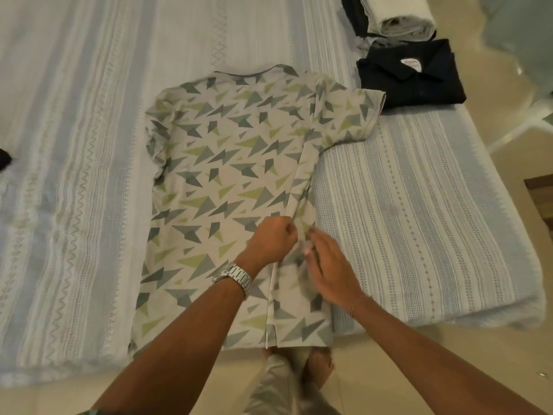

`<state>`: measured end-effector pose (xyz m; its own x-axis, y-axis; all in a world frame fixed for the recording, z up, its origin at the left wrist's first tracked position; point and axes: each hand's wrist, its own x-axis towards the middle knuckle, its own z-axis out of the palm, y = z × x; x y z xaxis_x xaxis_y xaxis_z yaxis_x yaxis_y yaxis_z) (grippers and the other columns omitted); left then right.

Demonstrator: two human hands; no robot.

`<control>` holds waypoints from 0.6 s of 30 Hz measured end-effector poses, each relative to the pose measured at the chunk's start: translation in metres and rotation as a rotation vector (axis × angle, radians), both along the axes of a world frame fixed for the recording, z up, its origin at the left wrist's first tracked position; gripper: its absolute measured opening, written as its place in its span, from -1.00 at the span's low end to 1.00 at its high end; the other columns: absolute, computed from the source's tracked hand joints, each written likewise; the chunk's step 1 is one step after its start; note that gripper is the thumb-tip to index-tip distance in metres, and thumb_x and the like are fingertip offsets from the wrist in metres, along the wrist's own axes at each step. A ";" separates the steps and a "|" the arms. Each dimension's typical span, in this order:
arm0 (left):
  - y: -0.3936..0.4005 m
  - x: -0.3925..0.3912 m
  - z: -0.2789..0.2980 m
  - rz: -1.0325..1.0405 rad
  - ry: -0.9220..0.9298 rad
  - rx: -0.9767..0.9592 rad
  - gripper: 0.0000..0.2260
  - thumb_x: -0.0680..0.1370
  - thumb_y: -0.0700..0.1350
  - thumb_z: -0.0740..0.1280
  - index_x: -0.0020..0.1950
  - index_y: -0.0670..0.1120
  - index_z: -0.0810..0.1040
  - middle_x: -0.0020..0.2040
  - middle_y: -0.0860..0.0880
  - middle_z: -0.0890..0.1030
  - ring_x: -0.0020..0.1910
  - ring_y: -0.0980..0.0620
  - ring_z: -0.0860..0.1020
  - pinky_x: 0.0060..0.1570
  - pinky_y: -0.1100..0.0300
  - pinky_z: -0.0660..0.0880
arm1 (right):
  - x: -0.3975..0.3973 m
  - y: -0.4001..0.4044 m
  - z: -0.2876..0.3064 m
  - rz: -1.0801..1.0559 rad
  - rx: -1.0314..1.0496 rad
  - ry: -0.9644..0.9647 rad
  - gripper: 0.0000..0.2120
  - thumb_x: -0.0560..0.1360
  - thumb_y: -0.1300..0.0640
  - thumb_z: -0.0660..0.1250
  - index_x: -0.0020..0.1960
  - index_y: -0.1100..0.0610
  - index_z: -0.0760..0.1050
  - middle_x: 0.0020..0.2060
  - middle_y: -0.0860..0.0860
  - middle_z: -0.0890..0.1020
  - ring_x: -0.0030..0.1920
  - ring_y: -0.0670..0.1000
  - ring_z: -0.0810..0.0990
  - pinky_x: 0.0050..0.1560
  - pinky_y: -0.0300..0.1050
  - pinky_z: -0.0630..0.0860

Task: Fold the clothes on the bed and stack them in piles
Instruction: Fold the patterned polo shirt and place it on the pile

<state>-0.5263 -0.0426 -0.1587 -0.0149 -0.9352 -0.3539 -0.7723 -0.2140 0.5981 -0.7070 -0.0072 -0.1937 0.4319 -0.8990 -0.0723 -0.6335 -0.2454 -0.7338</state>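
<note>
A pale shirt [227, 163] printed with green and grey triangles lies spread flat on the striped bed cover [89, 145], collar at the far end. Its right side forms a raised lengthwise crease. My left hand [270, 242], with a metal watch on the wrist, has curled fingers pinching that crease near the lower middle. Just to its right, my right hand [329, 268] lies on the same fold with fingers mostly straight and blurred. A folded black polo shirt [410, 74] sits at the far right of the bed, and behind it a pile of folded grey, white and dark clothes [395, 16].
The bed's near edge runs along the bottom and its right edge ends over a light tiled floor [478, 354]. A dark piece of cloth [4, 160] pokes in at the left edge. My legs and feet [317, 366] stand at the foot of the bed.
</note>
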 end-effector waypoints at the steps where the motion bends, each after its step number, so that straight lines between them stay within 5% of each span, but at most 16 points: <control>1: -0.010 -0.004 0.000 0.007 0.025 -0.043 -0.87 0.56 -0.22 0.32 -0.05 -0.22 0.65 -0.16 -0.13 0.68 -0.16 -0.11 0.62 -0.06 -0.04 0.57 | 0.002 -0.017 0.005 -0.107 0.083 -0.062 -0.58 0.73 0.02 0.09 0.54 0.14 0.31 0.49 0.06 0.39 0.49 0.00 0.35 0.51 -0.04 0.31; 6: -0.068 -0.013 -0.009 0.012 0.095 -0.214 -0.82 0.55 -0.24 0.35 0.13 -0.23 0.64 -0.01 -0.15 0.70 -0.01 -0.13 0.63 0.05 0.04 0.53 | 0.009 -0.114 0.006 -0.631 0.506 -0.478 -0.62 0.69 0.02 0.23 0.46 0.13 0.41 0.31 0.02 0.56 0.34 0.03 0.53 0.47 0.06 0.40; 10: -0.118 -0.012 -0.019 -0.020 0.061 -0.222 -0.70 0.55 -0.17 0.40 0.27 -0.20 0.58 0.18 -0.16 0.61 0.21 -0.13 0.50 0.19 0.13 0.38 | 0.012 -0.182 0.010 -0.824 0.636 -0.766 -0.93 0.66 0.12 0.29 0.07 0.09 0.54 0.15 0.09 0.62 0.33 0.17 0.56 0.42 0.08 0.47; 13: -0.152 -0.007 -0.031 -0.020 0.079 -0.191 -0.61 0.53 -0.13 0.44 0.33 -0.20 0.52 0.25 -0.19 0.51 0.27 -0.15 0.44 0.22 0.08 0.41 | 0.017 -0.234 0.012 -0.871 0.672 -0.906 -0.78 0.64 0.08 0.35 0.23 0.16 0.53 0.30 0.17 0.58 0.28 0.03 0.59 0.41 -0.06 0.47; 18: -0.196 0.002 -0.046 -0.021 0.137 -0.142 -0.45 0.46 -0.12 0.51 0.40 -0.20 0.43 0.26 -0.15 0.47 0.25 -0.10 0.43 0.28 0.11 0.40 | 0.023 -0.305 0.015 -0.957 0.771 -1.069 -0.58 0.58 0.00 0.42 0.37 0.13 0.49 0.28 0.12 0.62 0.24 0.05 0.61 0.21 -0.10 0.58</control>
